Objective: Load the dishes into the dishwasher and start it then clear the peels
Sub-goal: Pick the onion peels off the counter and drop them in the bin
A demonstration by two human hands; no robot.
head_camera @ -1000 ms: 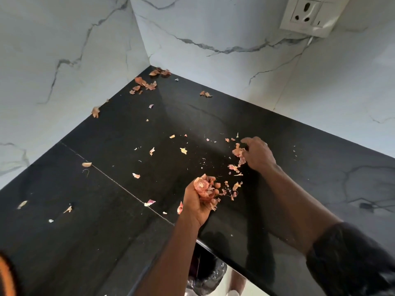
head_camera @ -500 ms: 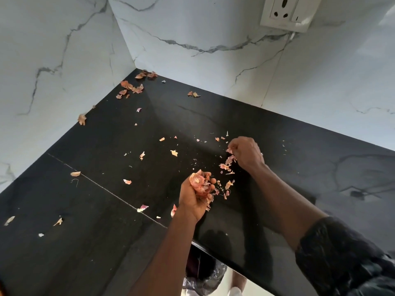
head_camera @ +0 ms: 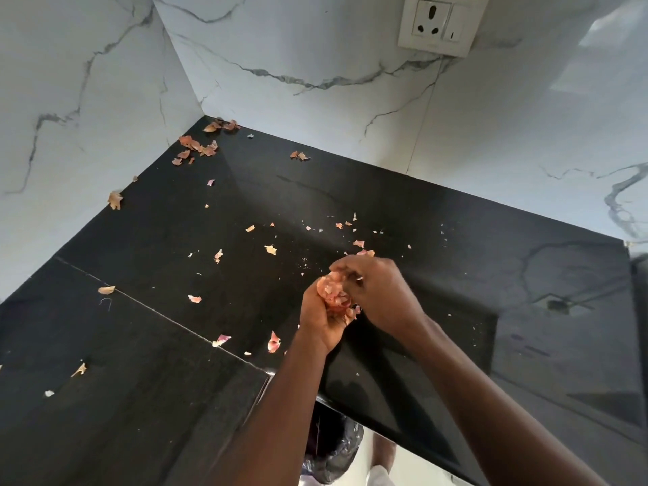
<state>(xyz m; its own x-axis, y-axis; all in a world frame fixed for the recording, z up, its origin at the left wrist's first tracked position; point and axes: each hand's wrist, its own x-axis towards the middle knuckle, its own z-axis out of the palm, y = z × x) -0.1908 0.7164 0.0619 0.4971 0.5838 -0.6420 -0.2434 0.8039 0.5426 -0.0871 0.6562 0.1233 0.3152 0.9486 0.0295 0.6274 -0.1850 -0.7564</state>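
left hand (head_camera: 321,322) clutches papery pink onion-peel wad (head_camera: 332,293) | right hand (head_camera: 377,292) has come across, pinching onto it | loose peels (head_camera: 270,250) remain beyond

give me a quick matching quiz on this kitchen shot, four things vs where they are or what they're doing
Things:
1. left hand
2. wall socket
3. corner peels
4. black bag

Places or states:
A. on the marble wall
B. below the counter front edge
C. gripping a wad of peels
D. at the counter's far back corner

Pairs: 1-C, 2-A, 3-D, 4-B
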